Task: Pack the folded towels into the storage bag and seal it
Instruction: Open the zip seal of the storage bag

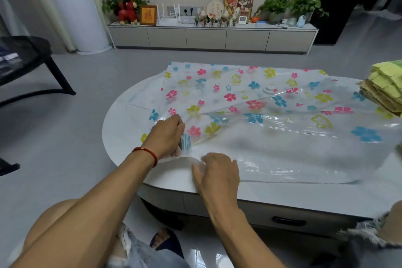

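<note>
Head view: bag [250,102] lies flat across the desk [121,119], clear plastic with flower print, valve disc near its middle. Mouth edge faces the person at the near left corner. Left hand [167,135] is clenched on the upper film at that corner, lifting it; right hand [215,172] lies on the lower film just beside it, fingers bent, looks to be pinning or pinching that layer, grip not clear through the blur. Towels [385,89] sit stacked at the far right edge of the desk, partly over the bag's end, none inside it

Handling, judged: bag is thin, light, floppy and slick; the layers likely cling, so peel at the mouth edge, one layer per hand, not mid-sheet. It won't hold open by itself. Towels are soft, light and compressible, not fragile; take the stack from under and over so the folds stay put
</note>
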Demonstrator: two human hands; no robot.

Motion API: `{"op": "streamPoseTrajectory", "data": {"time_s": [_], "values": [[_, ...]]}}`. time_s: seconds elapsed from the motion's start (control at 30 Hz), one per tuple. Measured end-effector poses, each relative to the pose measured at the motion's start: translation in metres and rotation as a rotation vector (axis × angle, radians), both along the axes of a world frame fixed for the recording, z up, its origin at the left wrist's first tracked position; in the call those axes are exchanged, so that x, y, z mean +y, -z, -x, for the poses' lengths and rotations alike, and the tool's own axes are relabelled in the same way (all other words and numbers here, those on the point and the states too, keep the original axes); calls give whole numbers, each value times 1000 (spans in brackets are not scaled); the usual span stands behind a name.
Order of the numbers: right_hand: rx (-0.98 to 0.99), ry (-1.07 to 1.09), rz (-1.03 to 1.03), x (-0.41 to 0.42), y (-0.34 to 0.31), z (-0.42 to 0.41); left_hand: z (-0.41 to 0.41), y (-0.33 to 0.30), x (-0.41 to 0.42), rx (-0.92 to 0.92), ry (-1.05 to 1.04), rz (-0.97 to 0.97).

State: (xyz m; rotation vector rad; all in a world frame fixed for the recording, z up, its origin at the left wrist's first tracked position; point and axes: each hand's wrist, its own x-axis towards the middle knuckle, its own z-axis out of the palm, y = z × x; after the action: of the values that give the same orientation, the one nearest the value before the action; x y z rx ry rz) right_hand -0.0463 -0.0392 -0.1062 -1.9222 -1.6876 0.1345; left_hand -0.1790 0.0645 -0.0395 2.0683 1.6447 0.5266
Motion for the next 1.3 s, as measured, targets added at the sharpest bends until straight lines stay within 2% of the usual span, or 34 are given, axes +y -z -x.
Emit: {"op": "streamPoseTrajectory", "data": {"time_s": [0.07,0.17,0.27,0.37,0.63,0.77,0.87,0.97,1.07,1.13,1.2,1.3], "values": [[-54,-81,100,9,-9,8,0,2,-6,-32,60,43],[-1,-119,194,16,-11,8,5,7,-16,141,181,87],[-19,-156,159,12,-3,7,8,13,-22,318,190,-47],[-12,-175,109,4,9,6,11,12,-17,370,97,-151],[-80,-205,-182,-21,37,-10,45,-15,25,180,-195,-243],[-70,-249,-210,-27,38,-21,51,-22,30,158,-339,-349],[-40,-285,-216,-33,40,-31,50,-27,26,133,-349,-385],[-14,-347,-170,-38,40,-40,42,-34,22,182,-314,-433],[68,-343,-126,-41,28,-51,22,-37,11,187,-158,-464],[142,-263,-155,-38,16,-69,8,-35,2,207,70,-501],[66,-137,-194,-31,7,-100,-11,-30,-5,401,347,-615],[-92,31,177,-24,-7,-152,-48,-17,-13,663,701,-715]]}}
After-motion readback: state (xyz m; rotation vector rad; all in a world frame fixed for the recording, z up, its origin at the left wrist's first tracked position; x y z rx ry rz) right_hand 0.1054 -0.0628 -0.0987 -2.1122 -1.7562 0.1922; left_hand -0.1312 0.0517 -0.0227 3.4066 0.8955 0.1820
